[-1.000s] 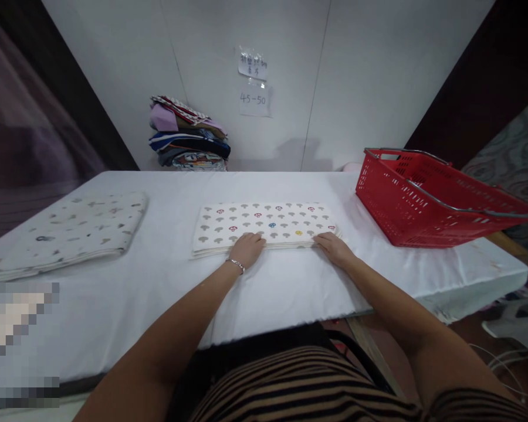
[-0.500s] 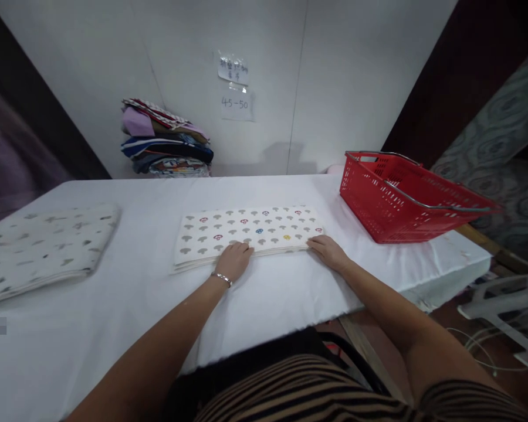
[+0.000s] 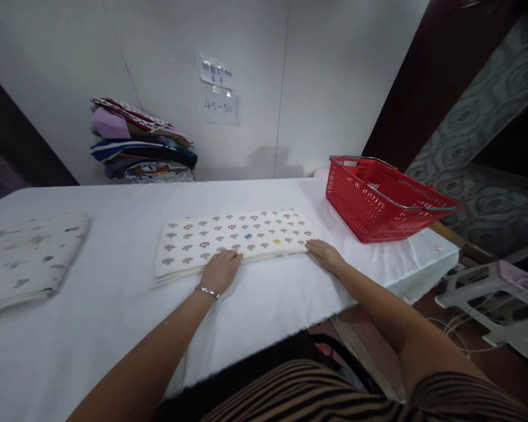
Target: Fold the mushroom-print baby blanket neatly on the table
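A folded white cloth with mushroom prints (image 3: 233, 234) lies flat, long side toward me, on the white-covered table (image 3: 127, 328). My left hand (image 3: 221, 269), with a bracelet at the wrist, rests on its near edge, left of the middle; the fingertips lie on the fabric. At the near right corner, the fingertips of my right hand (image 3: 326, 255) touch the edge. Both hands lie palm down with fingers stretched out, and neither grips the cloth. Their thumbs are not clearly visible.
Another folded patterned cloth (image 3: 30, 258) lies at the far left. A red basket (image 3: 374, 205) with metal handles stands at the table's right end. Behind the table is a stack of folded fabrics (image 3: 143, 146). A white plastic stool (image 3: 488, 305) is at the right.
The view has shifted to the right, so the things appear farther left. My right hand sits slightly lower beside the cloth's corner; both hands remain at its near edge.
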A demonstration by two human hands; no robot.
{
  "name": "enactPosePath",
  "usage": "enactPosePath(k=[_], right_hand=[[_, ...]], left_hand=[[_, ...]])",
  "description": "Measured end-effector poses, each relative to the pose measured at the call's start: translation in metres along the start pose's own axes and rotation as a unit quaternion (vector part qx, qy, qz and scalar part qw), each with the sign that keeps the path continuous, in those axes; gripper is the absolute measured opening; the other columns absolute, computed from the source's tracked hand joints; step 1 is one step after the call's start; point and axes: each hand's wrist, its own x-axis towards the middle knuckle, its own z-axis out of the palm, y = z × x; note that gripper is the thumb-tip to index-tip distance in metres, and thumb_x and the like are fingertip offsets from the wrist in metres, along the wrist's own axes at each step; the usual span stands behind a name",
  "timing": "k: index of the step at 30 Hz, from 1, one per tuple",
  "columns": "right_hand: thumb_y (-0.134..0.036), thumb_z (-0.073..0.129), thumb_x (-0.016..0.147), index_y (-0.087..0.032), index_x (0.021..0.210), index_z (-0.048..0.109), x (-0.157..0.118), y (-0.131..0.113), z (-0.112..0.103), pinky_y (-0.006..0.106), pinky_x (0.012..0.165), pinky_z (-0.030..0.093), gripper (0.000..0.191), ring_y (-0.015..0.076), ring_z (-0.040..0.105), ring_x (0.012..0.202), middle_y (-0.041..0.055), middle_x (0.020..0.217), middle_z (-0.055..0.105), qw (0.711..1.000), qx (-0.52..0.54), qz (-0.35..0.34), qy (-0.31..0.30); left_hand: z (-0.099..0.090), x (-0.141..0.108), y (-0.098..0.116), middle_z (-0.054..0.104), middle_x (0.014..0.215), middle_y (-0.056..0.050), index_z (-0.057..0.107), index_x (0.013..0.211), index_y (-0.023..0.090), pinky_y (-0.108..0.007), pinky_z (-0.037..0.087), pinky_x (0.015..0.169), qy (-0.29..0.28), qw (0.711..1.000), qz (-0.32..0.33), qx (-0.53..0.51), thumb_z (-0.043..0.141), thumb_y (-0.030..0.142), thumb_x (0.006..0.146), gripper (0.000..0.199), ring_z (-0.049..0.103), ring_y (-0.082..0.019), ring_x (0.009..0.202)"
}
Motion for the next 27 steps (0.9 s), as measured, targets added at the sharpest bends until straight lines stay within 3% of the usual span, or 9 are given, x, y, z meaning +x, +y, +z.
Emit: enactPosePath(k=[11, 21, 27], right_hand=[[-0.027, 0.053, 0.086, -0.025, 0.105, 0.068, 0.006, -0.002, -0.006, 0.041, 0.092, 0.051, 0.024, 0.0206, 0.063, 0.102, 0.0052, 0.111, 0.066, 0.988, 0.121, 0.1, 0.011], [-0.021, 0.053, 0.082, -0.023, 0.099, 0.069, 0.017, -0.005, -0.009, 0.043, 0.091, 0.05, 0.024, 0.0231, 0.061, 0.103, 0.0076, 0.107, 0.067, 0.997, 0.065, 0.034, -0.015], [-0.028, 0.05, 0.087, -0.024, 0.1, 0.069, 0.025, -0.008, -0.009, 0.038, 0.085, 0.052, 0.023, 0.021, 0.063, 0.096, 0.0063, 0.104, 0.068, 0.995, 0.087, 0.053, -0.022]], left_hand=[[0.002, -0.002, 0.001, 0.063, 0.1, -0.009, 0.062, 0.103, 0.021, -0.038, 0.044, 0.078, 0.004, 1.0, -0.003, -0.012, 0.042, 0.012, 0.084, 0.029, 0.054, -0.024, 0.096], [-0.004, 0.005, 0.006, 0.061, 0.1, -0.007, 0.063, 0.088, 0.021, -0.038, 0.042, 0.081, -0.002, 0.997, -0.038, -0.062, 0.048, 0.022, 0.085, 0.015, 0.053, -0.023, 0.094], [0.0, 0.021, 0.024, 0.061, 0.101, -0.008, 0.062, 0.092, 0.02, -0.038, 0.042, 0.083, -0.006, 0.998, -0.013, -0.066, 0.051, 0.022, 0.084, 0.014, 0.051, -0.024, 0.1]])
